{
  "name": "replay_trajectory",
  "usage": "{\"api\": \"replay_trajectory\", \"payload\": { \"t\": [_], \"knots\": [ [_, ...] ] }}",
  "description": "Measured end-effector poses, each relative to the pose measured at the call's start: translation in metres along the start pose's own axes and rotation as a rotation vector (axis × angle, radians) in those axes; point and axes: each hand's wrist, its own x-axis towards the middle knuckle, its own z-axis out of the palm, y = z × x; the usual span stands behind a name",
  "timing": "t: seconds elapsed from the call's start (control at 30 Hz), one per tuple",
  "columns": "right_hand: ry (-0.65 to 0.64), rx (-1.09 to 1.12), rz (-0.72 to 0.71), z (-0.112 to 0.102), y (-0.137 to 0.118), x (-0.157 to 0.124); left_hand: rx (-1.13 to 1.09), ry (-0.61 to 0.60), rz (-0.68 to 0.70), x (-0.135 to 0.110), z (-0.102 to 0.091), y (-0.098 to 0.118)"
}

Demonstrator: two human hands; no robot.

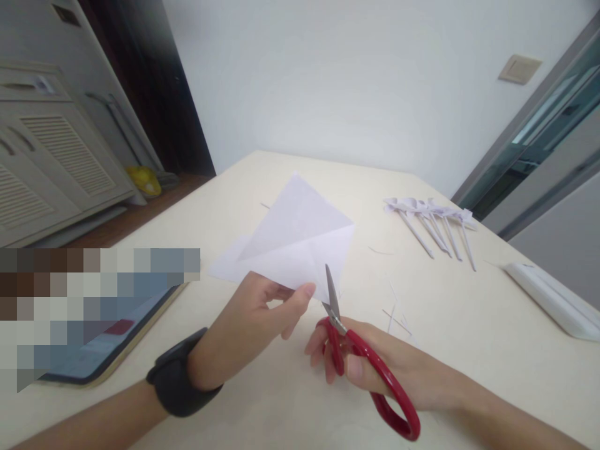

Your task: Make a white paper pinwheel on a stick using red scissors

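My left hand (267,306) pinches the near edge of a white sheet of paper (295,225) between thumb and fingers. Creases run across the square sheet, which is held up a little above the table. In my right hand (370,362) is a pair of scissors (335,319) with red handles, my thumb and fingers in the loops. The blades are parted and stand at the sheet's near right corner, one in front of the paper. Part of the other blade is hidden. Another piece of white paper (225,259) shows beneath the sheet on the left.
Several paper pinwheel-like pieces on sticks (431,225) lie at the back right. Thin paper offcuts (396,319) are scattered right of the scissors. A white packet (553,300) rests at the right edge. A tablet (126,337), partly blurred out, lies at the left.
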Motion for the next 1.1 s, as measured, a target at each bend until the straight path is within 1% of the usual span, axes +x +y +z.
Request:
{"api": "replay_trajectory", "payload": {
  "t": [0.3,0.57,0.7,0.93,1.1],
  "knots": [
    [0.002,0.022,-0.004,0.000,0.000,-0.001,0.020,0.000,-0.011,-0.001,0.000,0.004],
    [0.025,0.038,0.002,-0.001,0.004,0.001,0.073,-0.009,0.034,-0.003,0.000,-0.004],
    [0.046,0.010,0.010,0.001,0.005,0.000,0.042,-0.001,0.057,-0.004,0.001,-0.008],
    [0.067,-0.011,0.012,0.002,0.012,0.000,0.010,-0.019,0.030,-0.005,0.002,-0.013],
    [0.066,-0.055,0.035,0.000,0.013,0.000,0.024,-0.026,-0.004,-0.005,0.001,-0.006]
  ]
}}
